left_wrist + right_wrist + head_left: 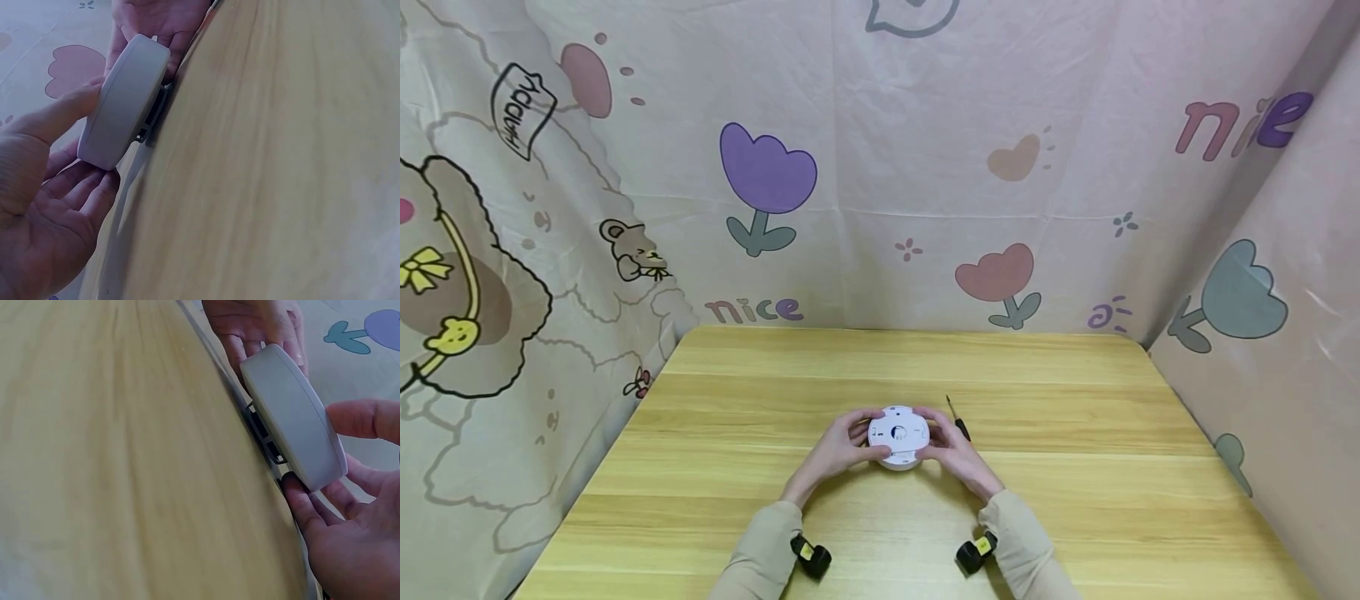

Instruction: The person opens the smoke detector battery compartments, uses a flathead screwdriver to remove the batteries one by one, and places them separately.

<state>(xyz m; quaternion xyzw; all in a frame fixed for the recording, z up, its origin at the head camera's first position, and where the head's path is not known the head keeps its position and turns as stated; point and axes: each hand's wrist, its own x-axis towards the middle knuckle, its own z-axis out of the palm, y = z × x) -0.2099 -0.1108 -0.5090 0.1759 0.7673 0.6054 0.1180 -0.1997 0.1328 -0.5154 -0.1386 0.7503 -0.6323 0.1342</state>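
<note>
A round white plastic device [898, 435], shaped like a smoke alarm, is between the two hands just over the table. Its upward face bears small dark marks and a central hole. My left hand [842, 442] grips its left edge, thumb on the top face and fingers along the side and below. On the opposite edge my right hand [952, 450] holds it the same way. Both wrist views show the smooth side wall of the device [125, 103] and a dark slotted part [265, 434] projecting from its underside toward the tabletop.
A small screwdriver [958, 419] with a black handle lies just beyond the right hand. Wood-grain table [737, 392] spreads around the hands, with a printed cloth [880, 167] hanging behind and at both sides. Black cameras [811, 557] sit at the wrists.
</note>
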